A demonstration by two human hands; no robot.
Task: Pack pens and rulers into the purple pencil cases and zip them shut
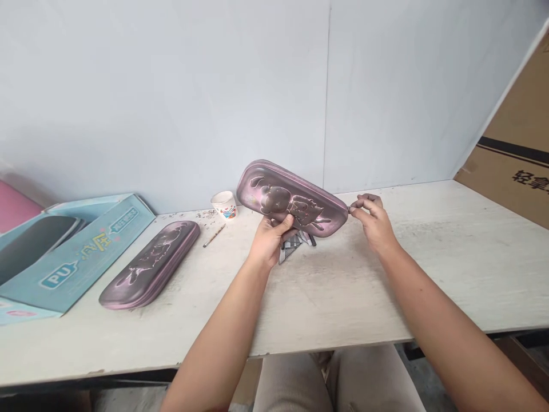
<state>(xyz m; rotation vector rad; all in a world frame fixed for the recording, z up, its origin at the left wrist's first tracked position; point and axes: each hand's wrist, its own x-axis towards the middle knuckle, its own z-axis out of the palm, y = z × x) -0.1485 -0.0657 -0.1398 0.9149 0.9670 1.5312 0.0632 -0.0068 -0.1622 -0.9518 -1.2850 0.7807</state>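
Observation:
A purple pencil case (pixel 295 200) with an embossed cartoon figure is held up, tilted, above the table. My left hand (pixel 274 234) grips its lower edge, thumb on the front face. At the case's right end, my right hand (pixel 371 214) pinches a small zipper pull (pixel 350 210), mostly hidden by the fingers. The case looks closed. Under it, partly covered, lie a grey checked piece (pixel 290 247) and some small dark items I cannot make out. To the left, a second purple pencil case (pixel 150 266) rests flat on the table.
A white paper cup (pixel 223 204) stands near the wall, with a thin brush-like stick (pixel 213 235) in front. Dark crumbs lie beside them. At far left is a light-blue box (pixel 103 240) holding a dark case (pixel 38 243). A large cardboard box (pixel 510 143) stands at right.

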